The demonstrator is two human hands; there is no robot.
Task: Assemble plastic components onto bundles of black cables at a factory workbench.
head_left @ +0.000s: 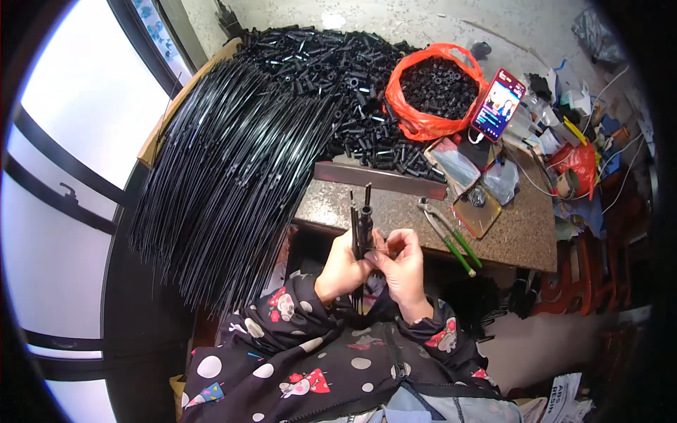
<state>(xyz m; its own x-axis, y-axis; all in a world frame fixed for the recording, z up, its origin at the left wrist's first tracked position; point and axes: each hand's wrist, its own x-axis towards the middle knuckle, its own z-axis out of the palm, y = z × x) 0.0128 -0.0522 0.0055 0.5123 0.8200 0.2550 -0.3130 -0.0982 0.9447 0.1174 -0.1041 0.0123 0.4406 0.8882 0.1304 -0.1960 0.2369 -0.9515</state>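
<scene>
Black rods in left hand, right hand alongside
</scene>
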